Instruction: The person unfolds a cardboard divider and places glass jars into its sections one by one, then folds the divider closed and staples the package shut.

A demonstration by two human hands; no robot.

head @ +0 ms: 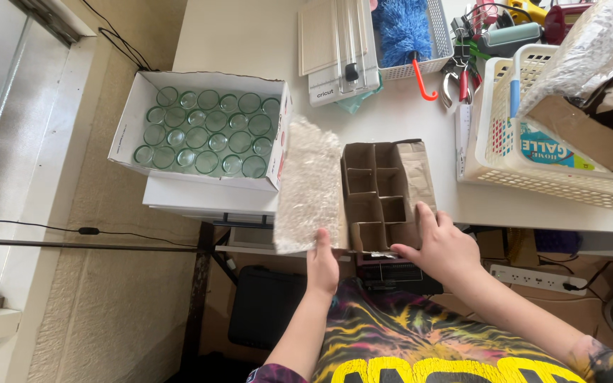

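Note:
A brown cardboard box (407, 170) with a grid of divider cells lies open at the front edge of the white table (250, 35). My right hand (440, 245) rests on the box's near right corner, fingers spread. A sheet of clear bubble wrap (309, 186) stands just left of the box, and my left hand (323, 266) pinches its near edge. Further left, a white box (128, 117) holds several clear glass jars (207, 131), mouths up.
A white plastic basket (494, 128) with packages and bubble wrap stands at the right. A paper trimmer (338, 50), a blue duster (402, 28) in a small basket, and tools lie at the back. A power strip (537, 278) and cables sit under the table.

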